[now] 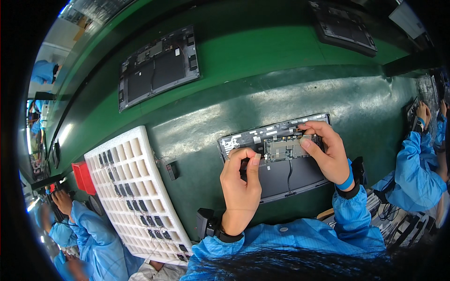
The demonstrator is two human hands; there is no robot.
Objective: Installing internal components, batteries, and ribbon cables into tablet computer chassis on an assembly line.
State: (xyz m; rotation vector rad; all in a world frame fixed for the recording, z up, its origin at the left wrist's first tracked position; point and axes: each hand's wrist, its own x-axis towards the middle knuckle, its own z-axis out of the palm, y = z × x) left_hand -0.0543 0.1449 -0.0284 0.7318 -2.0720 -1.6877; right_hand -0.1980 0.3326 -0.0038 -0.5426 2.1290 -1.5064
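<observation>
In front of me lies an opened tablet-like device (300, 175) with a dark shell and a wide flat dark panel. A circuit board (286, 150) with grey metal shields sits over the shell's upper part. My right hand (332, 152) grips the board's right end between thumb and fingers. At the board's left end, my left hand (241, 182) is closed in a pinch, thumb against index finger. Whatever lies in that pinch is too small to make out. Below the board, a black ribbon cable (290, 175) runs down the panel.
A white foam tray (140, 173) with small black parts in some pockets stands to the left, beside a small black part (172, 170). Similar opened devices lie on the green strip beyond, one far left (159, 68), one far right (344, 28). A red bin (83, 178) and co-workers flank me.
</observation>
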